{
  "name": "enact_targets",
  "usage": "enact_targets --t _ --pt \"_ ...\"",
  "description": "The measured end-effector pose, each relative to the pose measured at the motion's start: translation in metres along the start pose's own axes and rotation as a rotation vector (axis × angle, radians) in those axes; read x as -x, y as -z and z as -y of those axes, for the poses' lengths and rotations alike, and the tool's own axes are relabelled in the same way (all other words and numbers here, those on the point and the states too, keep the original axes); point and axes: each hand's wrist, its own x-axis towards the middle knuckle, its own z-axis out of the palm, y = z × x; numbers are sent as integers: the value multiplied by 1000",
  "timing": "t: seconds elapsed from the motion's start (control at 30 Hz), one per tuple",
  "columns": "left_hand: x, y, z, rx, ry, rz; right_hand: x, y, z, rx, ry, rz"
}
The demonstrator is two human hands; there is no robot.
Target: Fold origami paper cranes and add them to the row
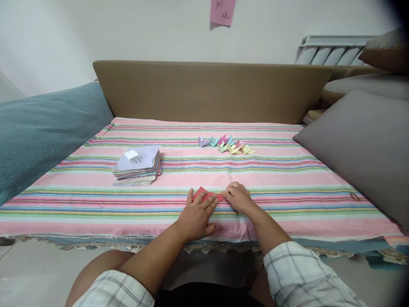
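Observation:
A red sheet of folded origami paper (201, 192) lies on the striped cloth in front of me. My left hand (197, 214) rests flat over it, fingers stretched out and pressing its left and middle part. At the paper's right tip, my right hand (238, 197) has its fingers curled in, pinching or pressing the point; the exact grip is partly hidden. Beyond my hands stands a loose row of folded paper cranes (223, 144) in purple, blue, green, pink and yellow.
On the left sits a stack of coloured paper (137, 164) with a white plug adapter (132, 156) on top. The striped cloth (179, 170) covers the seat. A grey cushion (358, 140) is on the right, a small brown ring-shaped item (355, 196) near it, and a blue-green armrest (54, 132) at left.

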Motion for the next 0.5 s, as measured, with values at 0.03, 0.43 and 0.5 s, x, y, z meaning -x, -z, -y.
enact_targets --t 0.03,0.43,0.5 --pt "0 0 0 -5 -2 2 0 -1 0 0 1 -5" --pt "3 -7 1 -23 -17 -22 -7 1 -15 -79 97 3" --pt "3 -7 2 -22 -24 -24 -7 1 -15 -97 104 -1"
